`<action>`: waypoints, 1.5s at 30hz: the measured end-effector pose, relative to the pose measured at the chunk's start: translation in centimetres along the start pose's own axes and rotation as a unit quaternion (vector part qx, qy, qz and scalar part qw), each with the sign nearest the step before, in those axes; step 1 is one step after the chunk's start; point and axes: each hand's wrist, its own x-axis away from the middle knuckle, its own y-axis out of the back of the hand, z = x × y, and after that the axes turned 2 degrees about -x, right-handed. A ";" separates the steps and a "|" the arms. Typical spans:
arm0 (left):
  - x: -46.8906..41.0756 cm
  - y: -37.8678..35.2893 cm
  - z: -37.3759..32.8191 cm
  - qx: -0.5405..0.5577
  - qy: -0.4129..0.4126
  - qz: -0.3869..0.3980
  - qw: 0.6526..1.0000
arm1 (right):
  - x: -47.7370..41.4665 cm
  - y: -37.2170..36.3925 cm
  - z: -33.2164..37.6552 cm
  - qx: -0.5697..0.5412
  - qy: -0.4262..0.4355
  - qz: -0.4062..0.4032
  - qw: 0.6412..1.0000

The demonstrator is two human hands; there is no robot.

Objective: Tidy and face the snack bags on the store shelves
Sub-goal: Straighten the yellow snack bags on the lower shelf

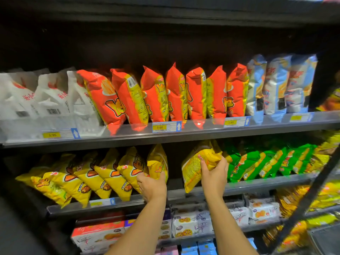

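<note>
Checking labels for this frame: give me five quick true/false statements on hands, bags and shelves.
1. The right hand grips a crinkled yellow snack bag. True.
2. The left hand rests on the red foil bags. False: it is at a yellow bag on the shelf below.
3. Green plastic bags sit right of the held bag. True.
4. White bags fill the upper shelf's right end. False: left end.
5. A gap separates the two hands' bags. True.
</note>
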 end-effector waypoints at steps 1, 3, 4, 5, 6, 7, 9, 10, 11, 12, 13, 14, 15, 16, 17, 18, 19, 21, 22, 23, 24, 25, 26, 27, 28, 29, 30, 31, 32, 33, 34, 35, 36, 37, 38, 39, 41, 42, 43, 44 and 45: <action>1.0 0.5 0.0 0.005 -0.008 -0.001 1.000 | 0.2 0.8 0.3 -0.006 -0.007 0.005 1.000; 3.3 1.3 0.1 0.013 -0.050 0.017 0.999 | 0.5 2.6 0.7 -0.016 -0.022 0.018 0.999; 4.7 1.7 0.3 0.013 -0.079 0.039 0.996 | 0.8 3.5 0.8 -0.022 -0.025 0.029 0.999; 6.4 2.1 0.3 0.006 -0.106 0.070 0.992 | 1.1 4.5 0.9 -0.025 -0.028 0.043 0.998; 8.2 2.5 0.2 -0.010 -0.132 0.103 0.986 | 1.5 5.4 1.0 -0.024 -0.030 0.059 0.998; 9.7 2.9 0.1 -0.039 -0.162 0.129 0.977 | 1.8 6.3 1.2 -0.023 -0.033 0.077 0.996; 11.9 3.4 -0.4 -0.107 -0.220 0.172 0.954 | 2.6 7.8 1.5 -0.034 -0.041 0.117 0.992; 12.6 3.6 -0.5 -0.132 -0.242 0.190 0.942 | 3.0 8.4 1.8 -0.043 -0.042 0.135 0.989; 13.3 3.9 -0.7 -0.154 -0.259 0.201 0.932 | 3.3 8.8 2.2 -0.049 -0.044 0.147 0.987; 13.7 4.0 -0.7 -0.168 -0.267 0.210 0.926 | 3.5 9.0 2.5 -0.053 -0.048 0.153 0.986; 13.9 4.3 -0.8 -0.180 -0.269 0.212 0.922 | 3.8 9.0 2.8 -0.055 -0.057 0.163 0.984; 13.9 4.3 -0.6 -0.192 -0.272 0.209 0.919 | 4.0 8.9 3.1 -0.056 -0.066 0.169 0.982; 13.9 4.4 -0.5 -0.211 -0.277 0.204 0.915 | 4.3 8.6 3.3 -0.056 -0.074 0.172 0.981; 13.8 4.4 -0.4 -0.232 -0.283 0.200 0.909 | 4.4 8.3 3.2 -0.059 -0.080 0.175 0.980; 13.6 4.3 -0.2 -0.253 -0.290 0.191 0.903 | 4.4 7.7 2.9 -0.062 -0.082 0.177 0.979; 13.2 4.2 -0.2 -0.270 -0.297 0.178 0.898 | 4.3 7.1 2.7 -0.066 -0.084 0.179 0.978; 12.9 4.2 -0.2 -0.287 -0.301 0.165 0.894 | 4.4 6.8 2.8 -0.067 -0.085 0.178 0.978; 12.2 4.2 -0.4 -0.306 -0.311 0.142 0.889 | 4.8 6.2 3.3 -0.071 -0.082 0.176 0.978; 11.8 4.1 -0.4 -0.306 -0.313 0.136 0.889 | 4.9 6.0 3.6 -0.075 -0.083 0.175 0.978; 11.4 4.0 -0.3 -0.302 -0.315 0.131 0.890 | 5.1 5.9 3.8 -0.079 -0.083 0.178 0.977; 11.2 4.1 -0.4 -0.296 -0.318 0.127 0.892 | 5.2 5.8 4.0 -0.084 -0.085 0.178 0.977; 11.1 4.1 -0.3 -0.283 -0.322 0.121 0.895 | 5.3 5.8 4.3 -0.089 -0.084 0.182 0.976; 11.1 4.1 -0.4 -0.265 -0.324 0.119 0.900 | 5.2 6.0 4.4 -0.091 -0.080 0.186 0.975; 11.1 4.1 -0.4 -0.244 -0.325 0.118 0.906 | 5.1 6.2 4.7 -0.095 -0.073 0.192 0.974; 11.3 4.1 -0.6 -0.227 -0.317 0.123 0.913 | 5.0 6.6 4.8 -0.100 -0.071 0.196 0.973; 11.6 4.1 -0.9 -0.211 -0.306 0.132 0.919 | 4.8 7.1 4.9 -0.106 -0.075 0.199 0.971; 12.3 4.2 -1.2 -0.205 -0.294 0.141 0.923 | 4.6 7.9 4.8 -0.112 -0.083 0.203 0.969; 13.0 4.1 -1.5 -0.197 -0.285 0.147 0.926 | 4.3 9.0 4.7 -0.117 -0.091 0.210 0.966; 14.1 4.2 -1.9 -0.191 -0.272 0.155 0.930 | 4.1 10.1 4.7 -0.125 -0.096 0.219 0.963; 15.3 4.2 -2.1 -0.183 -0.262 0.161 0.934 | 3.9 11.4 4.6 -0.133 -0.100 0.228 0.959; 16.5 4.2 -2.3 -0.176 -0.248 0.169 0.938 | 3.7 12.6 4.4 -0.140 -0.106 0.236 0.956; 17.5 4.1 -2.4 -0.165 -0.238 0.177 0.941 | 3.5 13.8 4.2 -0.145 -0.111 0.243 0.953; 18.5 4.0 -2.3 -0.155 -0.224 0.187 0.944 | 3.2 14.9 3.7 -0.142 -0.113 0.246 0.952; 19.3 3.8 -2.1 -0.143 -0.209 0.196 0.947 | 3.1 16.0 3.4 -0.132 -0.112 0.254 0.952; 19.9 3.5 -2.1 -0.128 -0.187 0.208 0.952 | 2.9 16.9 2.9 -0.118 -0.108 0.268 0.950; 20.6 3.5 -2.2 -0.110 -0.165 0.227 0.954 | 2.7 17.7 2.4 -0.105 -0.107 0.285 0.947; 22.1 3.9 -2.6 -0.047 -0.121 0.267 0.955 | 2.6 18.7 1.8 -0.083 -0.108 0.326 0.935; 22.3 3.9 -2.7 -0.014 -0.097 0.290 0.952 | 2.5 19.0 1.5 -0.076 -0.113 0.349 0.927; 22.3 3.8 -2.7 0.024 -0.077 0.316 0.946 | 2.3 19.1 1.2 -0.072 -0.126 0.372 0.917; 22.2 3.7 -2.7 0.059 -0.045 0.350 0.934 | 2.2 19.0 0.8 -0.080 -0.153 0.393 0.903; 22.2 3.8 -3.0 0.097 -0.019 0.375 0.922 | 1.9 18.7 0.2 -0.103 -0.184 0.408 0.889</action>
